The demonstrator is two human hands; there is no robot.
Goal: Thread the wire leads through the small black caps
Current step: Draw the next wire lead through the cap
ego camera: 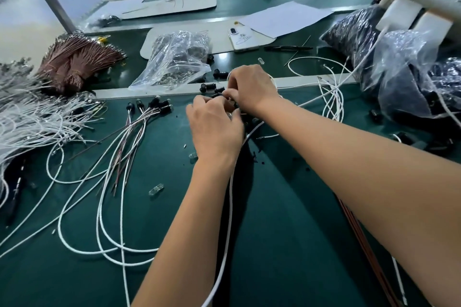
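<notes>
My left hand [214, 127] and my right hand [252, 87] meet over the green table [287, 219], fingers curled together around a small black cap [218, 95] and thin wire leads. The fingers hide most of the piece. A white wire [228, 219] runs from under my left hand toward me. Several finished leads with black caps [154, 104] lie fanned out to the left. Loose black caps [208, 87] sit just beyond my hands.
A clear bag of small parts [174, 60] lies behind the hands, with a phone [243, 38] and paper [287, 17] farther back. Bundles of white wires [30, 117] and brown wires [77, 62] fill the left. Bags of black parts [404, 82] crowd the right.
</notes>
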